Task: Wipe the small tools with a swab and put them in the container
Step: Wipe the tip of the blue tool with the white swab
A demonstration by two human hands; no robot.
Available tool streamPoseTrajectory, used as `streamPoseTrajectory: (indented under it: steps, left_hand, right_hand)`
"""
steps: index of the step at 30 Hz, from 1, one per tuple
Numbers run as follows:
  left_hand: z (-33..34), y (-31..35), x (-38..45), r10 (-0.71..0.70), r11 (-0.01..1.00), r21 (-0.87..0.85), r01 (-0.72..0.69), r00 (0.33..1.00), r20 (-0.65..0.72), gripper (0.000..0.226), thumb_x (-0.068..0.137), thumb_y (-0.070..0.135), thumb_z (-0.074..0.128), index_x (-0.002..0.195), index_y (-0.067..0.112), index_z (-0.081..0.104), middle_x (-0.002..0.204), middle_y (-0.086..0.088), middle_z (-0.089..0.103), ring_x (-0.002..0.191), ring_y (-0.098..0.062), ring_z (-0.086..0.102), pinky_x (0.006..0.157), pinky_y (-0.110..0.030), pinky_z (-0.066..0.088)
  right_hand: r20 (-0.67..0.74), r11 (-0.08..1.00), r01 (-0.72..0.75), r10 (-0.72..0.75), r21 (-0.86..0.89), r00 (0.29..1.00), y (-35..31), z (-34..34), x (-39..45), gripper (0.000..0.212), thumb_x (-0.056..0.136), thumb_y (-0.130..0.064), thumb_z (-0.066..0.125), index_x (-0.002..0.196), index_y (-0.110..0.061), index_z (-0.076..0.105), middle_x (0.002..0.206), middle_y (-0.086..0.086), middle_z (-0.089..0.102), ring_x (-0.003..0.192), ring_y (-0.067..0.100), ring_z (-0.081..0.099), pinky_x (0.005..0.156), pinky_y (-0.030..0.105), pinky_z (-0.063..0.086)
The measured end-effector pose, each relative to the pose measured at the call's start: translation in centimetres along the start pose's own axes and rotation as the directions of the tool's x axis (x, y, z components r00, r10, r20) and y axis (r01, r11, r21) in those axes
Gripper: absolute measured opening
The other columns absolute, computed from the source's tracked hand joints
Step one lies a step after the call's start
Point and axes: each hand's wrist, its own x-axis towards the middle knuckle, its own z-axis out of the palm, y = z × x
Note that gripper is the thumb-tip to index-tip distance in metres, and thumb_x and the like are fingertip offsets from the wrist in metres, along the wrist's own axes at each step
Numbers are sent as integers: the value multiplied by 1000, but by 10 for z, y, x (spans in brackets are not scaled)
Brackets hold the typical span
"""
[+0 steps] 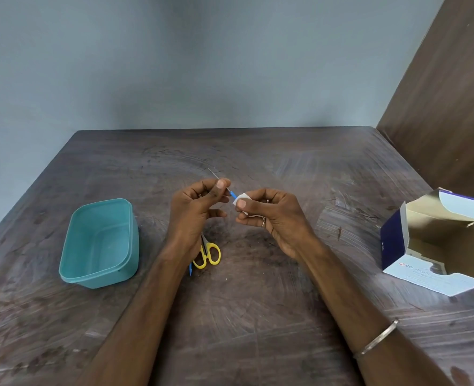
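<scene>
Background: grey-blue wall behind the tabletop (258, 316), with a dark wood panel on the right side.
Tabletop: dark, scuffed wood grain; all things are carried on it.
Left hand (199, 207): raised above the tabletop, thumb and forefinger pinched on a thin tool (222, 183).
Thin tool: a fine metal point is seen sticking up and away past the fingertips, and a blue end is pointed toward the right hand.
Right hand (269, 215): raised beside the left, fingers curled, a small white swab (240, 198) pinched between thumb and fingers; rings are worn on the fingers and a metal bangle (376, 341) on the wrist.
Swab: held just at the blue end of the tool; whether contact is made cannot be told.
Container (99, 243): teal, rectangular, open-topped, set on the left of the tabletop, well apart from the hands.
Scissors (209, 254): yellow-handled, laid flat below the left hand, partly hidden by the wrist.
Blue piece (190, 270): glimpsed beside the scissors, mostly hidden by the left forearm.
Box (436, 243): torn-open cardboard, white and dark blue, at the right edge.
</scene>
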Motion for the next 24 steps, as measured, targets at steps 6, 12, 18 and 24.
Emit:
streamPoseTrajectory:
  steps: [6,12,18,24]
  left_hand:
    - [0,-2,0,-21,998,-55,18,998,-52,15,93,17,63,97,7,74,83,-7,75,73,-19,71,63,-28,61]
    - [0,-1,1,-79,979,-188,76,997,-11,17,93,15,62,99,3,71,74,-11,73,59,-17,69,63,-25,60]
    - [1,-1,0,-89,974,-210,82,996,-24,14,93,11,61,94,3,72,81,-12,74,58,-16,69,62,-25,61]
    - [2,-1,-2,-3,998,-62,1,1000,-27,10,93,5,63,95,6,73,70,-7,74,56,-15,69,61,-24,60]
  right_hand:
    - [26,1000,19,-20,9,999,2,-1,0,10,80,4,75,87,-2,74,83,10,77,70,21,73,72,35,63]
    - [45,997,62,-64,35,997,4,-1,0,16,71,-5,77,87,-6,75,81,11,77,70,21,75,70,33,63]
    - [52,998,27,-30,63,998,7,-3,2,14,77,-2,74,91,-3,73,84,12,77,72,22,75,72,35,63]
    - [20,999,16,-17,31,1000,9,0,3,5,84,-1,73,89,-3,73,82,9,75,66,19,70,70,35,63]
